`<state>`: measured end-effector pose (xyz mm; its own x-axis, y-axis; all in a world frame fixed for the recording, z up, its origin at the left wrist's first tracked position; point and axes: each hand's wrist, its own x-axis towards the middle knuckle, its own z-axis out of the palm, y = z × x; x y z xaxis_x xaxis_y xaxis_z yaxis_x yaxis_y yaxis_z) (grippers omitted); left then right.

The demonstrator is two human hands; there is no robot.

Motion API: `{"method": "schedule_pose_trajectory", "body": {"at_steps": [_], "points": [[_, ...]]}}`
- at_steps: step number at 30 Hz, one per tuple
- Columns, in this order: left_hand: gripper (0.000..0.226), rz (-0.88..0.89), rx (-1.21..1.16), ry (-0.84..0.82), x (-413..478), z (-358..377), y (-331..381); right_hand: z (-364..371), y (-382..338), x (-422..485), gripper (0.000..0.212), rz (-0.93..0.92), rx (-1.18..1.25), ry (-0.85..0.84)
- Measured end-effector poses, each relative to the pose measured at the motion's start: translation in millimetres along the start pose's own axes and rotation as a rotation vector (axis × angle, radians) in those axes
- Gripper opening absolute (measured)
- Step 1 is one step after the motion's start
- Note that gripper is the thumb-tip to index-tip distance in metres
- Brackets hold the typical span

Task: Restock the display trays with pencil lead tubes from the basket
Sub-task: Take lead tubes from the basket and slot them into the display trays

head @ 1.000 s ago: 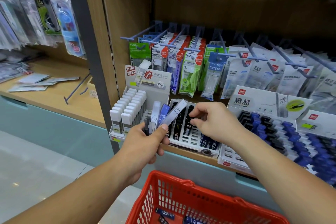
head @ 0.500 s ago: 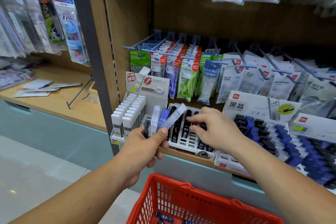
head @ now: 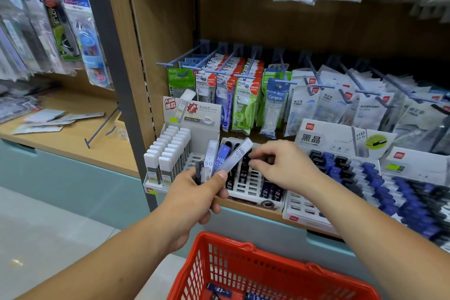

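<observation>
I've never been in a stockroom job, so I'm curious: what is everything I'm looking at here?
Lead tubes in hand: a small fan of grey, blue, white and black, held in the left hand.
White slotted tray: one, partly filled with dark tubes, shelf front, centre.
White-capped tubes: two rows, in the box left of that tray.
Blue and black tubes: many, in the trays on the right.
Hanging packets: many, green, red and white, on hooks behind.
Basket: one, red, below, a few dark tubes inside.
Left hand: gripping the fan.
Right hand: fingers pinched over the slotted tray; what they hold is unclear.
</observation>
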<state>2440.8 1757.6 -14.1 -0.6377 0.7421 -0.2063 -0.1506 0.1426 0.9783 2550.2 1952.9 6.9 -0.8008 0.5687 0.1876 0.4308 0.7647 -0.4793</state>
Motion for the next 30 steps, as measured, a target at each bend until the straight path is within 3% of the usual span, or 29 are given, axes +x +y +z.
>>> {"method": "schedule_pose_trajectory", "body": {"at_steps": [5, 10, 19, 24, 27, 30], "points": [[0.019, 0.002, 0.007, 0.012, -1.0, -4.5, -3.4, 10.9, -6.6, -7.6, 0.019, 0.044, -0.044, 0.067], [0.019, -0.016, 0.005, 0.028, 2.8, -5.2, -7.4, 19.4, -15.9, 3.0, 0.017, 0.062, -0.081, 0.032], [0.017, -0.016, -0.011, 0.023, 8.7, -4.5, -11.8, -5.6, -6.3, 9.3, 0.017, -0.05, 0.264, 0.108], [0.017, -0.025, -0.011, 0.028, 8.2, -5.3, -11.8, -11.6, -5.7, 7.8, 0.01, -0.036, 0.197, -0.051], [0.018, -0.024, -0.006, 0.036, 8.0, -6.9, -11.3, -19.7, -5.0, 7.2, 0.021, -0.015, 0.171, -0.17], [0.017, -0.023, 0.0, 0.035, 7.0, -7.7, -11.1, -20.3, -8.3, 5.8, 0.012, -0.035, 0.153, -0.138]]}}
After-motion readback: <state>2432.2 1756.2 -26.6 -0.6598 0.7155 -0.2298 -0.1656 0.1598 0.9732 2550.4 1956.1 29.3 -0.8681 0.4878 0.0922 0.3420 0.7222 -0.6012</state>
